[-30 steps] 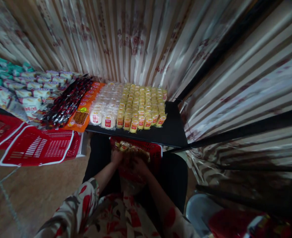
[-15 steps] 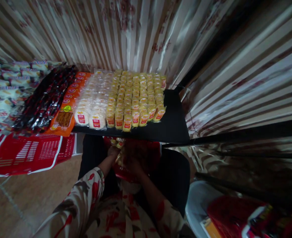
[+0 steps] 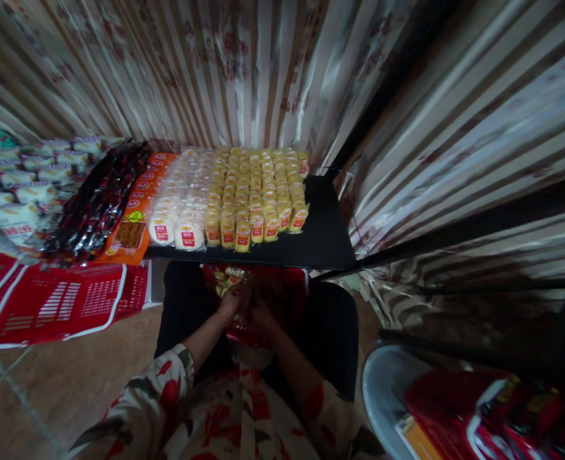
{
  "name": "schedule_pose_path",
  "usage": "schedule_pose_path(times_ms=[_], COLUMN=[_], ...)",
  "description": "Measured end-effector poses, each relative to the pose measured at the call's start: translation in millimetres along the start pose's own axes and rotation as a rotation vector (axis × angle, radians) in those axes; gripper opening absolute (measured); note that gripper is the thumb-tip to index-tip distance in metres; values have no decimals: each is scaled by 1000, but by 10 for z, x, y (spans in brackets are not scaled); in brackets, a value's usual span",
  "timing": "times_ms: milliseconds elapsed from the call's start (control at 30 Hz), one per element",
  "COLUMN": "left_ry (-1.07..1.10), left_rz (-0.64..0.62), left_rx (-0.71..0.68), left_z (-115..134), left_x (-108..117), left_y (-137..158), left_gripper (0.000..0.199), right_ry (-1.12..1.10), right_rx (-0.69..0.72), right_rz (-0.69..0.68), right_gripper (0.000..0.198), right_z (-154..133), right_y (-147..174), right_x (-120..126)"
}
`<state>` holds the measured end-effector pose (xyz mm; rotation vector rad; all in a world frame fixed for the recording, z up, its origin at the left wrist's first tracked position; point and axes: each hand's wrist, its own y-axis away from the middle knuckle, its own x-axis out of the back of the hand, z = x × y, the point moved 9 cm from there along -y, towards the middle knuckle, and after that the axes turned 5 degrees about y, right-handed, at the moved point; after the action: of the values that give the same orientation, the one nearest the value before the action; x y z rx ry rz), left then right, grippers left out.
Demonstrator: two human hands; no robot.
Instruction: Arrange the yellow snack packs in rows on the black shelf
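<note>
A red basket (image 3: 301,281) rests on my lap, partly under the edge of the black shelf. Small packets in yellowish wrappers (image 3: 227,279) lie in its left part. My left hand (image 3: 232,301) is over these packets with its fingers curled together; whatever is in its grasp is hidden. Close beside it, my right hand (image 3: 262,314) is down in the basket, where deep shadow hides its fingers. On the shelf above my hands stand rows of yellow-wrapped snack packets (image 3: 256,198).
The black shelf (image 3: 328,223) also carries white-wrapped cakes (image 3: 189,235), an orange snack packet (image 3: 129,236), dark stick packets (image 3: 95,204) and white packets (image 3: 16,217). Red baskets (image 3: 66,300) stand at left. A grey stool (image 3: 376,390) holds red packages (image 3: 436,409). Striped curtains (image 3: 244,76) hang behind.
My left hand has moved right, off the basket's left side and close to my right hand. The view has shifted slightly.
</note>
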<state>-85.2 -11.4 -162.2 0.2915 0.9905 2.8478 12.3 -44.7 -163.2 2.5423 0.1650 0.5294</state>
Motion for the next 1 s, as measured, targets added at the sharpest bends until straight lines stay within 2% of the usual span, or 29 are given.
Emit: schedule_pose_path(times_ms=[67, 167, 267, 400, 500, 600, 700, 800, 900, 1000], left_ry=[129, 431, 694, 918, 927, 870, 753, 606, 552, 615], left_rz=[-11, -93, -196, -266, -285, -315, -338, -325, -343, -392], left_rx=[22, 96, 79, 20, 30, 37, 63, 24, -30, -11], left_z=[45, 99, 238, 409, 488, 577, 610, 634, 681, 727], left_x=[24, 12, -54, -130, -139, -98, -65, -50, -121, -253], left_y=[139, 328, 493, 686, 821, 969, 1110, 1201, 1268, 1334], left_gripper=[40, 45, 46, 47, 45, 39, 28, 26, 25, 25], right_ry=[-200, -523, -606, -607, -576, -525, -448, -443, -440, -463], right_rx=[-21, -86, -97, 0, 16, 42, 101, 161, 219, 261], right_rz=[-7, -12, 12, -43, -17, 52, 135, 171, 209, 284], right_gripper=[45, 42, 39, 36, 41, 46, 50, 54, 57, 59], right_z=[-68, -114, -165, -351, -430, -496, -582, -677, -783, -872], right_y=[91, 262, 432, 631, 768, 898, 1014, 1082, 1109, 1148], right_x=[48, 131, 236, 290, 397, 605, 862, 1063, 1229, 1373])
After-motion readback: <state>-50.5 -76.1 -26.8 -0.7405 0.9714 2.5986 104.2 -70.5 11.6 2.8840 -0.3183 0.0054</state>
